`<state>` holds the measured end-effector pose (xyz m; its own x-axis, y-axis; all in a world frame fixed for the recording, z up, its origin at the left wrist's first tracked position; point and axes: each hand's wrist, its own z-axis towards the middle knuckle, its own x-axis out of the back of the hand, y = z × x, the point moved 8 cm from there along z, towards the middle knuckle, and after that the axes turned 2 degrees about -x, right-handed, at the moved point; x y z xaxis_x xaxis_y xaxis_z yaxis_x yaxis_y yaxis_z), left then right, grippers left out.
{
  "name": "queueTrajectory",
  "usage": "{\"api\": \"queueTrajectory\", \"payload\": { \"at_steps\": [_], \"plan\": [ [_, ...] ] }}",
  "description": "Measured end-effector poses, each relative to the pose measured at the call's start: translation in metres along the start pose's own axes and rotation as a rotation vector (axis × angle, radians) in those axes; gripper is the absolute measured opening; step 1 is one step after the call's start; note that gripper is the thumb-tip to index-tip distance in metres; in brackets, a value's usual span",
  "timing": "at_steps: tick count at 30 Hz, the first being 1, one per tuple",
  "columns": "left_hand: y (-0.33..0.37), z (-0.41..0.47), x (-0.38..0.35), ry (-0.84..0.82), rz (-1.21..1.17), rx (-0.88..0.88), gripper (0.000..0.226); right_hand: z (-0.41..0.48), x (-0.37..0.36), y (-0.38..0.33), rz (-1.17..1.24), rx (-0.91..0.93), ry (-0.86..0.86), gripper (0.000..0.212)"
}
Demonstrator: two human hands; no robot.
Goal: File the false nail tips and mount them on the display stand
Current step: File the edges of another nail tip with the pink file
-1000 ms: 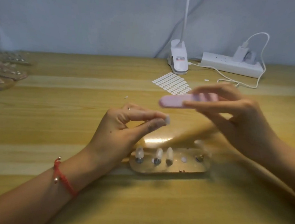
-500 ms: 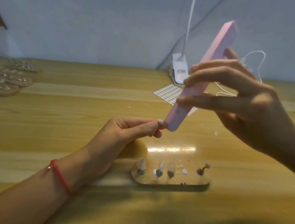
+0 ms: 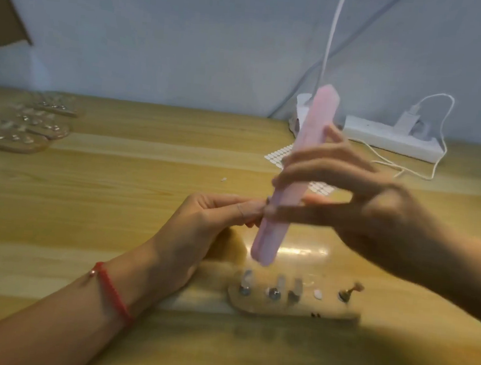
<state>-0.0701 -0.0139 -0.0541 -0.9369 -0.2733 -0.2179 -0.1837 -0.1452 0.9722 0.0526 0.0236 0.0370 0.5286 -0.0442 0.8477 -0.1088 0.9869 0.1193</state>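
Observation:
My right hand [image 3: 355, 203] grips a long pink nail file [image 3: 294, 180] that stands nearly upright and is blurred. My left hand [image 3: 204, 222] pinches a small false nail tip between thumb and forefinger, right against the file's left side; the tip itself is hidden behind the file. Below both hands the clear display stand [image 3: 296, 304] lies on the wooden table, with three nail tips [image 3: 277, 286] mounted on its left pegs, one white adhesive dot and one bare metal peg [image 3: 347, 294] at the right.
A sheet of white adhesive dots [image 3: 276, 156] lies behind the hands. A white lamp clamp [image 3: 302, 112] and a power strip [image 3: 392, 139] with a cable stand at the back right. More display stands [image 3: 22, 127] lie at the far left.
The file has swung from lying flat to upright and slid down along the pinched nail tip. My left hand has stayed near the same place, holding the tip.

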Motion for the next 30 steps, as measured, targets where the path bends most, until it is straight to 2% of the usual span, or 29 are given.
{"api": "queueTrajectory", "payload": {
  "at_steps": [2,5,6,9,12,16,20,23,25,27,30],
  "plan": [
    [-0.001,0.001,0.0,0.003,-0.021,0.004,0.031,-0.003,-0.006,-0.007,0.004,0.068,-0.029,0.031],
    [0.0,0.0,0.002,0.022,-0.016,-0.006,0.024,-0.001,0.006,0.012,-0.017,-0.079,0.061,0.033],
    [0.0,0.0,0.002,0.015,-0.028,-0.003,0.024,-0.001,0.004,0.011,0.0,-0.079,0.054,0.033],
    [-0.001,0.0,-0.001,-0.003,-0.054,0.015,0.024,-0.001,-0.01,-0.003,0.009,0.02,0.001,0.04],
    [0.0,0.001,0.002,0.033,-0.071,0.001,0.021,0.004,0.003,0.019,0.013,-0.124,0.089,0.048],
    [0.003,0.0,-0.005,-0.039,-0.101,0.004,0.02,0.003,-0.015,-0.005,0.05,0.024,0.011,0.041],
    [0.003,0.0,0.001,0.018,-0.075,-0.005,0.012,0.005,0.001,0.021,0.049,-0.136,0.096,0.038],
    [0.004,-0.001,-0.005,-0.04,-0.116,0.003,0.018,0.005,-0.019,-0.004,0.017,0.009,-0.017,0.041],
    [0.004,0.001,-0.001,0.009,-0.115,0.0,0.016,0.007,-0.008,0.015,0.025,-0.079,0.018,0.046],
    [0.004,0.001,0.002,0.033,-0.11,-0.004,0.009,0.009,-0.003,0.024,0.069,-0.148,0.048,0.04],
    [0.007,-0.002,-0.006,-0.05,-0.139,-0.003,0.01,0.006,-0.022,0.0,0.039,0.0,-0.049,0.042]
  ]
}}
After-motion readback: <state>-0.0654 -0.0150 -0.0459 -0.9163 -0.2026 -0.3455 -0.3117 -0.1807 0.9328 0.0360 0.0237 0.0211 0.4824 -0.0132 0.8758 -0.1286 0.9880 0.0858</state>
